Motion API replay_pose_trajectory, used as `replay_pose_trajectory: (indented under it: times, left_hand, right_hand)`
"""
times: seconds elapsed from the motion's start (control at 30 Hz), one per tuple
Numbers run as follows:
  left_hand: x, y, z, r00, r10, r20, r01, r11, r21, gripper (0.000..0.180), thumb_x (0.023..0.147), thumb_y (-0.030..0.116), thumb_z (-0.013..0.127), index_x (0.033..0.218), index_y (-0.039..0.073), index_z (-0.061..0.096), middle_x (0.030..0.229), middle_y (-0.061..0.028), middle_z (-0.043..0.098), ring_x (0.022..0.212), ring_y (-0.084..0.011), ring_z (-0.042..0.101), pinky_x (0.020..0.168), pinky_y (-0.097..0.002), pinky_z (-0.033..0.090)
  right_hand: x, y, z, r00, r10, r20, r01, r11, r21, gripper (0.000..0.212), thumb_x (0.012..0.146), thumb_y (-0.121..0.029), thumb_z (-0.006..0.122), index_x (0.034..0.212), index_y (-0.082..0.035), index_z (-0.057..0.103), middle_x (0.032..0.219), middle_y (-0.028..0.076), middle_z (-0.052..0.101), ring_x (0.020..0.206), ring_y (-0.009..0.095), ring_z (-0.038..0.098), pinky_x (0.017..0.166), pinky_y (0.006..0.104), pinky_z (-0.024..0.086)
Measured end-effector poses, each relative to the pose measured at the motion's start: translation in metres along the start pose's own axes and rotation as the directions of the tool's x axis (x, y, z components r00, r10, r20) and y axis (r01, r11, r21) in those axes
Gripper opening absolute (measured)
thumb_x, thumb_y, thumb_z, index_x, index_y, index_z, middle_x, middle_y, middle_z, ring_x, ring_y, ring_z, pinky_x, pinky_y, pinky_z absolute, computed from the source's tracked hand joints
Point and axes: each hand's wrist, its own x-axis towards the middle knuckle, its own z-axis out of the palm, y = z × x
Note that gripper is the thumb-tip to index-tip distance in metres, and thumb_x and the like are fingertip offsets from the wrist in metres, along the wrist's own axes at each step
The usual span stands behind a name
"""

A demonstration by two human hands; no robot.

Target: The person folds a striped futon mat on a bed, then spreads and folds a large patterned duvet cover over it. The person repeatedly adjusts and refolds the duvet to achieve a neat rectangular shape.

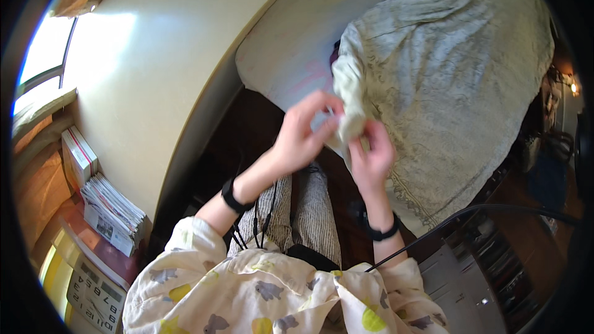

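A pale, bunched length of cloth hangs down along the near left edge of a patterned grey-green bedspread. Whether the two are one piece, I cannot tell. My right hand pinches the lower end of this cloth between thumb and fingers. From the other side my left hand has its thumb and fingers curled at the same end, slightly blurred. The bedspread lies rumpled over the right part of a bed. To its left shows the bare mattress, light with faint pink marks. Something dark purple peeks out beside the cloth.
A cream wall runs along the left side of the bed. At the lower left are a stack of newspapers, a white box and a clock. A black cable crosses at right, above a grey cabinet.
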Motion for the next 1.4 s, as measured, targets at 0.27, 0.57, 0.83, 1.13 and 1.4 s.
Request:
replay_pose_trajectory:
  times: [0.27,0.57,0.83,1.13,1.4]
  left_hand:
    - [0.011,0.163,0.096,0.872,0.238,0.427,-0.203,0.971,-0.126,0.011,0.075,0.009,0.061,0.082,0.003,0.055,0.079,-0.0080,0.057,0.072,-0.0220,0.055,0.066,-0.0303,0.043]
    - [0.005,0.184,0.170,0.781,0.198,0.593,-0.309,0.947,0.092,0.016,0.075,0.015,0.063,0.081,0.002,0.058,0.073,-0.0089,0.060,0.067,-0.0186,0.060,0.060,-0.0280,0.046]
    - [-0.009,0.208,0.178,0.772,0.402,0.492,-0.554,0.806,0.211,0.008,0.072,0.008,0.062,0.075,0.004,0.057,0.070,-0.0084,0.057,0.061,-0.0222,0.055,0.053,-0.0320,0.043]
    - [0.006,0.222,0.189,0.720,0.411,0.560,-0.598,0.777,0.198,0.011,0.072,0.009,0.063,0.076,0.002,0.056,0.070,-0.0073,0.055,0.066,-0.0209,0.055,0.056,-0.0297,0.044]
    - [0.028,0.189,0.187,0.873,0.061,0.484,-0.079,0.997,0.017,0.018,0.080,0.013,0.060,0.088,0.001,0.050,0.081,-0.0035,0.053,0.076,-0.0103,0.053,0.064,-0.0243,0.045]
  right_hand:
    - [-0.069,-0.107,-0.132,0.899,0.307,-0.313,0.021,0.683,0.730,0.039,0.080,-0.012,0.049,0.115,0.003,0.042,0.112,0.010,0.050,0.103,0.021,0.050,0.082,0.0327,0.043]
    - [-0.085,-0.066,-0.187,0.920,0.390,-0.036,-0.086,0.293,0.952,0.037,0.087,-0.022,0.045,0.120,-0.005,0.040,0.118,0.006,0.046,0.104,0.017,0.047,0.087,0.0328,0.041]
    - [-0.079,-0.064,-0.203,0.965,0.212,0.151,-0.178,0.116,0.977,0.030,0.086,-0.021,0.048,0.112,-0.005,0.047,0.110,0.005,0.051,0.098,0.015,0.051,0.085,0.0309,0.043]
    - [-0.054,-0.072,-0.227,0.961,0.223,0.165,-0.230,0.307,0.923,0.029,0.086,-0.020,0.047,0.110,-0.004,0.049,0.106,0.006,0.054,0.093,0.017,0.054,0.081,0.0304,0.046]
    - [-0.037,-0.065,-0.232,0.938,0.313,0.146,-0.233,0.264,0.936,0.029,0.087,-0.022,0.047,0.111,-0.006,0.048,0.105,0.006,0.054,0.091,0.015,0.055,0.079,0.0322,0.047]
